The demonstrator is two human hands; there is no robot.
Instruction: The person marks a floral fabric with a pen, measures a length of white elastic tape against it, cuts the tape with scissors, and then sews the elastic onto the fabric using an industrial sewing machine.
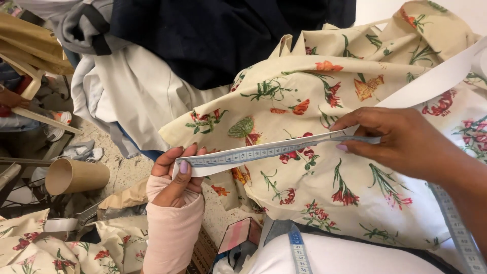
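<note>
Left hand [175, 177], wrapped in a pale pink bandage from wrist to palm, pinches the near-left end of a measuring tape [264, 151] together with a white strip [431, 81] of cloth or paper; thumb on top, fingers curled behind. Right hand [395, 142] pinches the same tape and strip further right, thumb and forefinger closed on them. Tape drawn taut between the two hands, running left to right, slightly rising to the right. White strip lies directly under the tape between the hands, then carries on past the right hand toward the far right corner. Both stretched just above a cream floral fabric [324, 91], printed with red flowers and green stems, which fills the middle and right of the scene. More of the tape hangs down on the near right [459, 233] and another length shows at the near edge, centre [297, 251], over a white garment [345, 256]. Far centre: a dark navy cloth [218, 35] lying over a pile of pale grey-white cloth [137, 91]. Left, on the floor [127, 170], a cardboard tube [73, 176] on its side. Near left: another piece of the floral print [35, 248] with scissors [76, 220] resting on it. Far left edge: part of another person [10, 99], seated, mostly out of view.
</note>
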